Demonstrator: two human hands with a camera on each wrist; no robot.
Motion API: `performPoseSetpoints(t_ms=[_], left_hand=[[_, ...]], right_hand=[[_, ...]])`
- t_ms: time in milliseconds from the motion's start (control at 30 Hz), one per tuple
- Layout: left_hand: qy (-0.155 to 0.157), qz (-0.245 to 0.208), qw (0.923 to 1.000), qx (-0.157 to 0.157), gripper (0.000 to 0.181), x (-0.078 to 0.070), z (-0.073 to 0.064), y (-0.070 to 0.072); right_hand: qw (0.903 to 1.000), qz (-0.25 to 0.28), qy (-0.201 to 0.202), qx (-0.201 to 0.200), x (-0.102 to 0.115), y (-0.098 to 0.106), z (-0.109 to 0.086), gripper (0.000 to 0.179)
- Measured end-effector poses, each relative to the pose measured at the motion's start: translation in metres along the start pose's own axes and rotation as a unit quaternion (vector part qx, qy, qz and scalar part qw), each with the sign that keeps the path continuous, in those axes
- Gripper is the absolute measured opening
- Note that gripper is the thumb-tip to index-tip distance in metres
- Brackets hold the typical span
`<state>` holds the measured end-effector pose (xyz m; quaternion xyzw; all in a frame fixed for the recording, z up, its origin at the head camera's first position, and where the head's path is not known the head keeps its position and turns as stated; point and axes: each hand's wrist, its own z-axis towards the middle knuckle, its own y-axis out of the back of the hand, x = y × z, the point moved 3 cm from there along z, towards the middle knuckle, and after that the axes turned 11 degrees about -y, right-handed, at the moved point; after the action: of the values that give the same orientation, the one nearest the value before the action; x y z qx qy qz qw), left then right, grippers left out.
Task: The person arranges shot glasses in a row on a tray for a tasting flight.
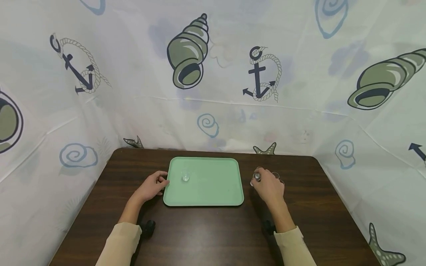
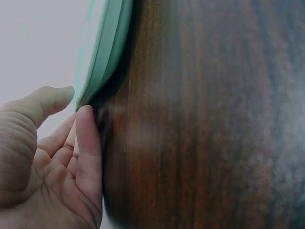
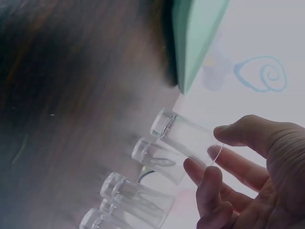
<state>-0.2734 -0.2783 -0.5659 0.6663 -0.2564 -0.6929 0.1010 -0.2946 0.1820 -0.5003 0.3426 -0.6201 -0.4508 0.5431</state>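
A pale green tray lies on the dark wooden table. My left hand is at its left edge, thumb and fingertips right at the rim. One small clear shot glass stands on the left part of the tray. Right of the tray, my right hand holds another clear shot glass, pinched near its rim between thumb and fingers. In the right wrist view its thick base points away from the palm. Several more shot glasses stand on the table close beside that hand, partly hidden by it in the head view.
The brown table reaches back to a white cloth printed with shells and anchors, which hangs behind it and at both sides. Dark wrist devices sit below both wrists, near the cuffs of the light sleeves.
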Motion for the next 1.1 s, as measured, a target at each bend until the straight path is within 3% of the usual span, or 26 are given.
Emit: performPoseSetpoints(t_ms=[400,1100], left_hand=[[-0.001,0.002,1.0,0.001,0.054,-0.003,0.003,-0.001],[-0.006,0.018,0.9997,-0.011,0.052,-0.004,-0.002,-0.001]], right_hand=[[0.9994,0.027,0.013,-0.017,0.018,0.013,-0.004,0.034],[0.9976,0.016,0.066,-0.014,0.089,0.008,-0.004,0.037]])
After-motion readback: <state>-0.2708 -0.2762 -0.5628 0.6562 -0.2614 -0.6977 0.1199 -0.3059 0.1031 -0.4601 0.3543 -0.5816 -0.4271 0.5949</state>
